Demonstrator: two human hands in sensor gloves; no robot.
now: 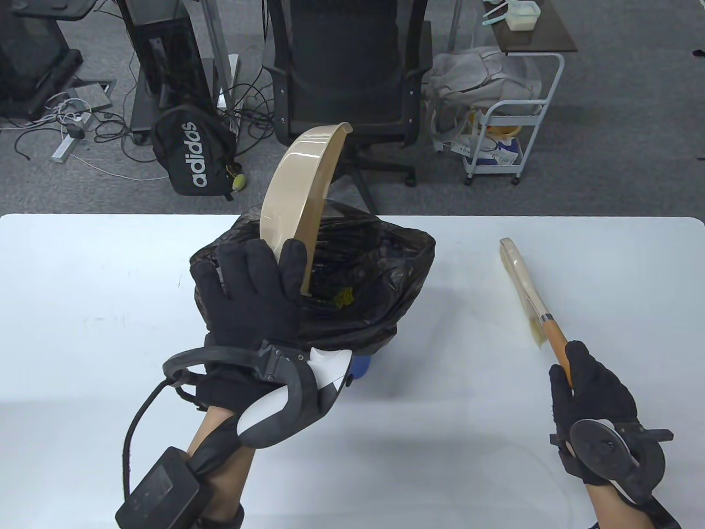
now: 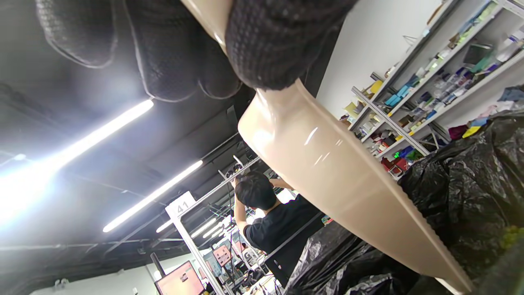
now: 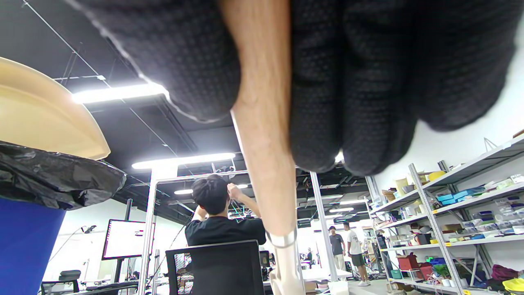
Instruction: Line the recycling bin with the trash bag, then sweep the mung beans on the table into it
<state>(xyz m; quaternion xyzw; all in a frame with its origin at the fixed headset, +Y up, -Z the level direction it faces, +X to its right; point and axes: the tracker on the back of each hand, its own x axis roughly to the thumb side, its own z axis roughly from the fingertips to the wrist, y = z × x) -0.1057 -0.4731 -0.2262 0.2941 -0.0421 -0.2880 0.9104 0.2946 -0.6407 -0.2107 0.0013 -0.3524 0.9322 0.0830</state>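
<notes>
A blue recycling bin lined with a black trash bag stands on the white table. A small heap of green mung beans lies inside the bag. My left hand grips a beige dustpan and holds it tilted over the bag's mouth; the left wrist view shows the dustpan slanting down into the bag. My right hand grips the wooden handle of a beige hand brush, whose head rests on the table to the right of the bin. The handle runs between the gloved fingers.
Beyond the table's far edge stand a black office chair, a black backpack and a white cart. In the right wrist view the bin's blue wall is at the left, and a seated person is behind it.
</notes>
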